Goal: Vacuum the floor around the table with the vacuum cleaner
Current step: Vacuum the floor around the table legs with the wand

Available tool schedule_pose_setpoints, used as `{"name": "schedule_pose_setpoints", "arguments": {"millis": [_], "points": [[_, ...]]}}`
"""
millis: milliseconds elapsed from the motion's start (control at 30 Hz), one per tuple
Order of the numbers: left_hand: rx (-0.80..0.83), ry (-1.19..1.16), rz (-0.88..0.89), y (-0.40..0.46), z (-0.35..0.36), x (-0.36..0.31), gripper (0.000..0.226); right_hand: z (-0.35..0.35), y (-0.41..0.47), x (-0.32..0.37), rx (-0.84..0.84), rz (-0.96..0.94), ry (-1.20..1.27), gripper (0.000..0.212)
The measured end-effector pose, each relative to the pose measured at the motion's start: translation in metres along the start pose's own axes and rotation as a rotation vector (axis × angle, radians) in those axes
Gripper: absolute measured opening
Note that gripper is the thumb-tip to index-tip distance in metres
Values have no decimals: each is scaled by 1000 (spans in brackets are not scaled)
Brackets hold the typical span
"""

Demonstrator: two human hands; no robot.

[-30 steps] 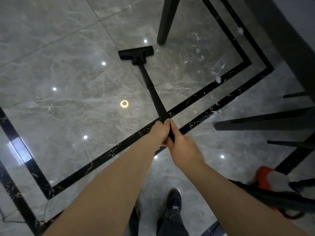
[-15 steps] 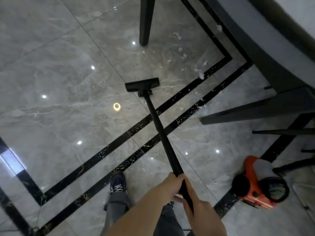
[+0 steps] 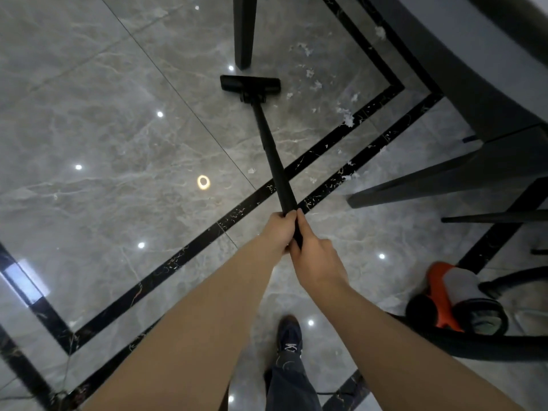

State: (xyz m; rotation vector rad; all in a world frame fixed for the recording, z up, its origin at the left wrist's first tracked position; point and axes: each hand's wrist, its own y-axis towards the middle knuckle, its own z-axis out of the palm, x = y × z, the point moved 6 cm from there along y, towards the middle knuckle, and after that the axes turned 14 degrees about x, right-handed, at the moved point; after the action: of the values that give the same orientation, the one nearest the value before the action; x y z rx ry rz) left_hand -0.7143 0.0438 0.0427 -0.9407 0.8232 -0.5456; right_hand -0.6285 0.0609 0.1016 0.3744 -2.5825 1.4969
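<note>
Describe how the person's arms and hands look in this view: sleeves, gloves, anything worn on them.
Both forearms are bare for as far as the view shows them; no sleeve edge is visible. The left hand and the right hand wear no gloves, and no watch, ring or bracelet can be seen on either. Lower down, the person wears dark trousers and a dark laced shoe.

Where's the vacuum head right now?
In the head view the vacuum head sits flat on the floor, upper centre, just short of the dark table leg, with the white scraps to its right.
</note>
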Motion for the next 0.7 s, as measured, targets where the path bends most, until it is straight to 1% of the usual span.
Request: {"name": "schedule_pose_setpoints", "arguments": {"millis": [167, 300, 433, 567, 700], "points": [[117, -12, -16, -9, 17, -6, 33, -15, 2, -14, -28, 43, 9, 61], [218, -60, -45, -12, 33, 8, 43, -19, -4, -36, -50, 67, 9, 62], [291, -125, -12, -12, 47, 17, 48, -35, 6, -46, -86, 91, 16, 63], [310, -136, 48, -11, 50, 8, 45, -61, 23, -35, -132, 80, 43, 61], [277, -170, 71, -6, 42, -2, 45, -79, 45, -14, -114, 53, 128, 61]]}}
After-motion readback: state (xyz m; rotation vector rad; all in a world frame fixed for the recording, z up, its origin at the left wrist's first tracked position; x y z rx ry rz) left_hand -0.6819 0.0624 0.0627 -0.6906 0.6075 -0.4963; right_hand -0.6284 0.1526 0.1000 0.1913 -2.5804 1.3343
